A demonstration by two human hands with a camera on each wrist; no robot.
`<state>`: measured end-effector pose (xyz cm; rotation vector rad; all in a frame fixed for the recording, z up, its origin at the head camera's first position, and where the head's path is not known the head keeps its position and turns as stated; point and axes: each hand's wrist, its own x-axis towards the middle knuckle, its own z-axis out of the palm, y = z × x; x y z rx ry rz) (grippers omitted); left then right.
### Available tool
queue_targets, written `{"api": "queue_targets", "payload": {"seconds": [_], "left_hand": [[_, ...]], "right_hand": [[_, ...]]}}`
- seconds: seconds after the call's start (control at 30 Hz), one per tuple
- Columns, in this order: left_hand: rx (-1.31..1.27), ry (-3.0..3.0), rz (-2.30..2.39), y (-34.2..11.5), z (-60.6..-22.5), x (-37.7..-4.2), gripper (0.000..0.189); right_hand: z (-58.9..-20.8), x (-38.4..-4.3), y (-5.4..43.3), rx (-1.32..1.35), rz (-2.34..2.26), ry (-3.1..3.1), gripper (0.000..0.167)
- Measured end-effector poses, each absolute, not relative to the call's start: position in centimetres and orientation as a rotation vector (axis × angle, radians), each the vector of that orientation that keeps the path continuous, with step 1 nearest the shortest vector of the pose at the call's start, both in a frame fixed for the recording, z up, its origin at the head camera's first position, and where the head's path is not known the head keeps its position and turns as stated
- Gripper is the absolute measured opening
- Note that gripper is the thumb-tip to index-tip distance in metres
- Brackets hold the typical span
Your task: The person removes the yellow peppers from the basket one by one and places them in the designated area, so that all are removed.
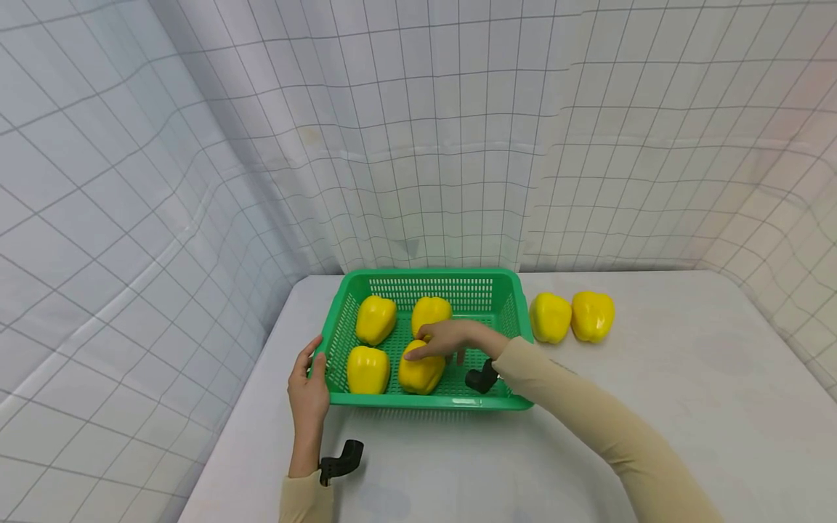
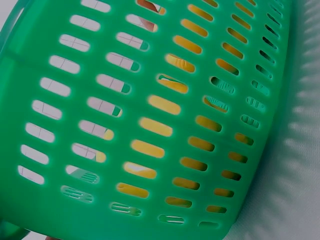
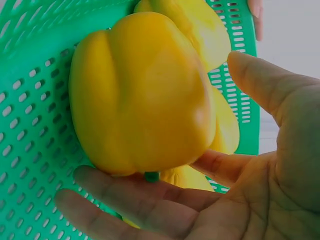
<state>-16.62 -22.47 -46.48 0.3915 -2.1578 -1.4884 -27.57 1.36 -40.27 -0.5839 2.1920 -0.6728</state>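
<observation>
A green plastic basket (image 1: pixel 431 400) with slotted walls holds several yellow bell peppers. At its front left corner my left hand (image 1: pixel 309 392) grips the rim, thumb toward the inside; in the left wrist view the basket's side wall (image 2: pixel 145 110) fills most of the picture. My right hand (image 1: pixel 446 338) reaches into the basket over the front middle bell pepper (image 1: pixel 421 374). In the right wrist view its fingers are spread loosely beside that bell pepper (image 3: pixel 145 95), with a green stem end near the fingers, and the thumb stands apart from it.
Inside the basket are also a front left bell pepper (image 1: pixel 368 370), a back left bell pepper (image 1: pixel 375 319) and a back middle bell pepper (image 1: pixel 430 311). Two more, a nearer bell pepper (image 1: pixel 550 317) and a farther bell pepper (image 1: pixel 592 316), lie on the white table (image 1: pixel 673 363) to the right.
</observation>
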Motion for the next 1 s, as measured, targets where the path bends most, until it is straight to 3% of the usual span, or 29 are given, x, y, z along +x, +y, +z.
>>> {"api": "queue_targets", "payload": {"seconds": [1.0], "left_hand": [[0.390,-2.168,-1.466,-22.5,-46.6,-16.5,0.036]], "right_hand": [[-41.8,-27.5,1.4,-0.532,-0.793,2.132,0.080]]}}
